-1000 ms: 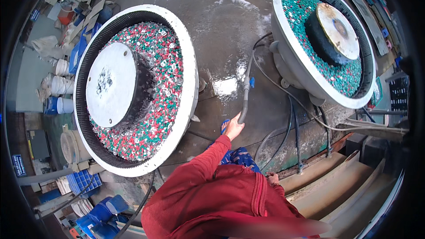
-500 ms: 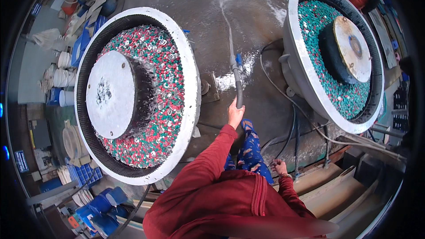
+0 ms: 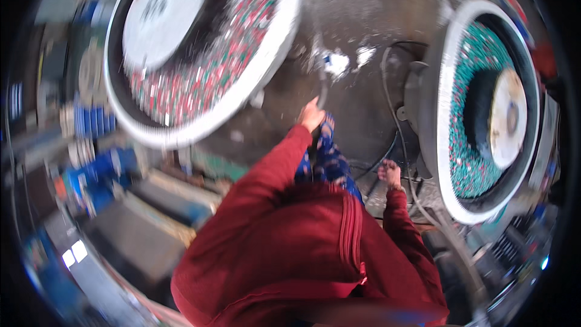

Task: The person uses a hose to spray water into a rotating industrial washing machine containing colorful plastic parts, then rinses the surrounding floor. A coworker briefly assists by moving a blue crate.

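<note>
My left hand (image 3: pixel 311 114) is closed around a grey hose (image 3: pixel 323 89) that points away from me over the wet floor. A blue valve lever (image 3: pixel 327 59) sits near its front end; motion blur hides whether water leaves it. Ahead to the left stands a large round tub (image 3: pixel 212 135) with a white rim, filled with red, green and clear small pieces (image 3: pixel 200 88) around a pale centre cap (image 3: pixel 163 15). My right hand (image 3: pixel 390 174) hangs low at my side, fingers loosely apart, holding nothing. It is nearest to a second round tub (image 3: pixel 446 115), which holds mostly green pieces (image 3: pixel 472 172).
A dark thin hose (image 3: pixel 385 79) loops across the wet floor (image 3: pixel 363 115) between the tubs. A pale pipe (image 3: pixel 457 245) runs below the right tub. Blurred blue containers (image 3: pixel 100 172) and wooden-edged troughs (image 3: pixel 145 224) lie on the left.
My view has swung, blurring the left side. The left tub now sits higher in the picture, the right tub lower and farther right. My left hand keeps its hold on the hose.
</note>
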A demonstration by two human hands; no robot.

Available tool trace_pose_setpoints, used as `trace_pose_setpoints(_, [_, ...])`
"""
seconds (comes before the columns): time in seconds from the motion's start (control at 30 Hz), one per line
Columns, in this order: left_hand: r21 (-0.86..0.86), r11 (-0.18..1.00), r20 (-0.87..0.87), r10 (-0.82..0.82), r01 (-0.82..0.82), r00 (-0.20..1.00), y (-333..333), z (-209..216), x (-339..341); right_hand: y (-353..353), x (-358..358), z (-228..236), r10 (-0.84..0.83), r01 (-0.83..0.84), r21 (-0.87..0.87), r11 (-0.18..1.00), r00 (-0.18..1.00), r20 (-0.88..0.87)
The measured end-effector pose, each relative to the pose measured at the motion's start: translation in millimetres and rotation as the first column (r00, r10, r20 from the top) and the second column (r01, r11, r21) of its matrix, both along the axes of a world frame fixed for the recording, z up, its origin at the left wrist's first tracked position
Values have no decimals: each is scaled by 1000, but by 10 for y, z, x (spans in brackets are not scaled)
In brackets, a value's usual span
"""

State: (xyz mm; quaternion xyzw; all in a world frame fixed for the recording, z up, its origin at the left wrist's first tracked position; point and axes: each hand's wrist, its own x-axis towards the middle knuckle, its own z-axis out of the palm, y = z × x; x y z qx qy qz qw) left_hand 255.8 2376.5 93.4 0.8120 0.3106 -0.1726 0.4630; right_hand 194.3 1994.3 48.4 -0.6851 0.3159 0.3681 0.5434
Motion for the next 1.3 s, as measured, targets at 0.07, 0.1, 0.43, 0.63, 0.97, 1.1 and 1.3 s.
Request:
trace_pose_setpoints(0.07, [55, 999, -138, 7, 0, 990, -58, 143, -366, 126, 202, 60, 94, -94, -1, 996, 995, -37])
trace_pose_setpoints(0.1, [49, 999, -243, 7, 5, 970, -70, 189, -501, 185, 288, 58, 139, -139, 7, 990, 989, -53])
trace_pose_setpoints(0.43, [78, 990, -388, 141, -120, 911, 544, 263, -2295, 832, 575, -147, 673, -697, -58, 715, 709, -210])
trace_pose_setpoints(0.63, [188, 964, -512, -67, 187, 857, 856, 72, -3719, 1697, 361, 83, 726, -726, -26, 687, 687, 11])
trace_pose_setpoints(0.97, [348, 934, -391, 225, -83, 892, 1708, 79, -4659, 1826, -1000, 323, 829, -829, -32, 559, 558, 44])
trace_pose_setpoints(1.1, [244, 827, -242, 557, -506, 794, 1938, 114, -4518, 1300, -1164, 345, 584, -642, -11, 767, 704, -404])
trace_pose_setpoints(1.3, [-492, 249, -44, 950, -835, 309, 2331, 283, -4428, 1414, -976, 162, 693, -761, -100, 641, 630, -351])
